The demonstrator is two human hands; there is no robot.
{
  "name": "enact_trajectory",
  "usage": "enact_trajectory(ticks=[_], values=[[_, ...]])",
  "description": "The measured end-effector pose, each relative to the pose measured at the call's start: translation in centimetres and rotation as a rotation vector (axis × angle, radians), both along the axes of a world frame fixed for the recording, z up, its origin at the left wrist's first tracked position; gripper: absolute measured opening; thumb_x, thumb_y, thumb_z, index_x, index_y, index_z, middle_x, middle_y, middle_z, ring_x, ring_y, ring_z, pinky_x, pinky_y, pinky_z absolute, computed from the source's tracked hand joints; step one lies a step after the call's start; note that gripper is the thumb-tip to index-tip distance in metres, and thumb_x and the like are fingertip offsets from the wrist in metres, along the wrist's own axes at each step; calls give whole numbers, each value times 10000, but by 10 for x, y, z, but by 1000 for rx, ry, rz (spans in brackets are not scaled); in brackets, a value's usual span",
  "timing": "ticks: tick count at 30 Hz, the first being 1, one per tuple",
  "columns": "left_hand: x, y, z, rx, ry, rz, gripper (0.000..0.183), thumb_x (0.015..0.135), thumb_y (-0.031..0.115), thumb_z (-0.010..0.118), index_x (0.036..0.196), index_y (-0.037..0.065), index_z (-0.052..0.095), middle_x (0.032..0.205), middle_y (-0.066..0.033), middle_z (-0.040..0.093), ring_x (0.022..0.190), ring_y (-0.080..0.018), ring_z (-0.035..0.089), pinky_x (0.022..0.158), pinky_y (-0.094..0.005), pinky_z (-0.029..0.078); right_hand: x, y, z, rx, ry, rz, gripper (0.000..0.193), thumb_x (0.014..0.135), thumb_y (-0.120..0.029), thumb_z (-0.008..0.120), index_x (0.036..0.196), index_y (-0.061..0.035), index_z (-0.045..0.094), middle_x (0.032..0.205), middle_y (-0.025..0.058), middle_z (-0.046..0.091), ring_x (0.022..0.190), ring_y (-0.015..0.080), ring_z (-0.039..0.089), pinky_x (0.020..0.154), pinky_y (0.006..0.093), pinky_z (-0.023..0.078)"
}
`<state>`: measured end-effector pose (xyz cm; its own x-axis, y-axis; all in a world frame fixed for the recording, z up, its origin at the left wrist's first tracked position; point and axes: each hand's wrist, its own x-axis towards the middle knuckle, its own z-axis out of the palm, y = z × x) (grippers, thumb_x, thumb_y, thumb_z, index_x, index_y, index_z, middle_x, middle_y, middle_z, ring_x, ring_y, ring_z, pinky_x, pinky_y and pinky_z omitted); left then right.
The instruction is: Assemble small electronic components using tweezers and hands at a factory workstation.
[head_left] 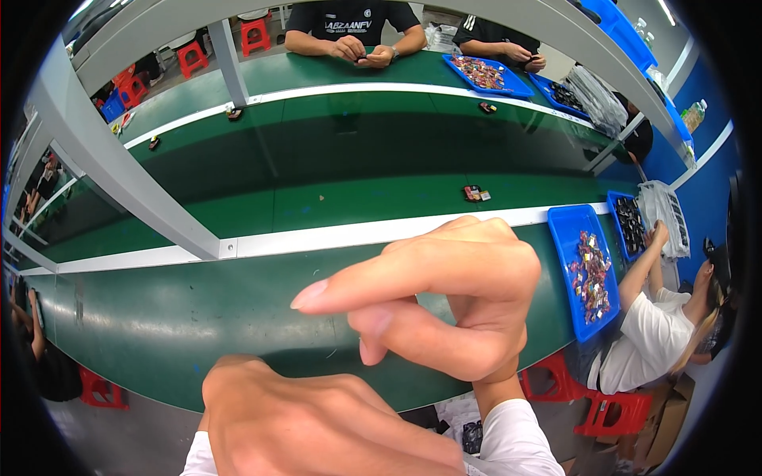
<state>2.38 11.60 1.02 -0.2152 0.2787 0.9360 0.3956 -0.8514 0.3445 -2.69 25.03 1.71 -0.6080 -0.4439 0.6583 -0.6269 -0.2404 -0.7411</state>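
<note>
Above the green bench [159,317], my right hand [468,293] reaches in with its index finger stretched to the left. The thumb lies below it, a little apart, and the other fingers curl back toward the palm. Nothing shows in its grip. Lower down and to the left, my left hand [309,420] turns its back upward, close to the camera. Its fingers point right and are mostly hidden, so whether they hold anything does not show. Neither hand visibly touches another thing.
To the right sits a blue tray [559,238] of small colourful parts, beside another blue tray [615,202] of black parts and a seated person [643,341]. A conveyor belt [317,151] beyond a pale rail carries small dark pieces [476,193]. Grey posts [135,159] rise on the left.
</note>
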Motion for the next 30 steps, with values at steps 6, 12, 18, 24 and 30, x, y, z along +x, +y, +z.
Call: enact_trajectory(ticks=[6, 12, 18, 24, 30], values=[[-3, -6, 0, -112, -7, -29, 895, 985, 666, 505, 1066, -204, 697, 984, -315, 714, 718, -347, 723, 545, -358, 575, -1, 2, 0, 40, 12, -3, 291, 730, 96, 646, 978, 68, 796, 786, 170, 776, 547, 171, 722, 501, 252, 543], [10, 1, -15, -100, 22, -21, 1015, 971, 736, 424, 1184, -229, 652, 1026, -325, 705, 741, -351, 718, 543, -370, 573, 1, 1, 0, 18, 21, -7, 285, 736, 97, 644, 979, 73, 791, 796, 174, 779, 552, 173, 725, 519, 251, 557], [12, 9, -2, 8, -44, 55, 1035, 990, 731, 389, 1217, -251, 624, 1032, -341, 702, 743, -354, 715, 540, -362, 575, 0, 4, 0, 40, 13, 3, 285, 738, 97, 648, 984, 71, 789, 843, 182, 788, 562, 173, 728, 541, 253, 568], [5, 5, -8, -45, -25, 0, 1008, 983, 728, 429, 1213, -230, 642, 1022, -330, 700, 726, -339, 710, 519, -349, 560, 1, 4, 1, 45, 9, -4, 274, 742, 92, 651, 975, 64, 793, 848, 177, 790, 559, 172, 725, 542, 251, 566], [7, 5, -16, -68, 14, -31, 959, 945, 721, 534, 1197, -194, 675, 1020, -305, 703, 694, -326, 702, 496, -332, 535, 3, 4, 1, 41, -15, -8, 269, 746, 85, 651, 969, 54, 799, 817, 170, 785, 554, 170, 722, 533, 251, 559]])
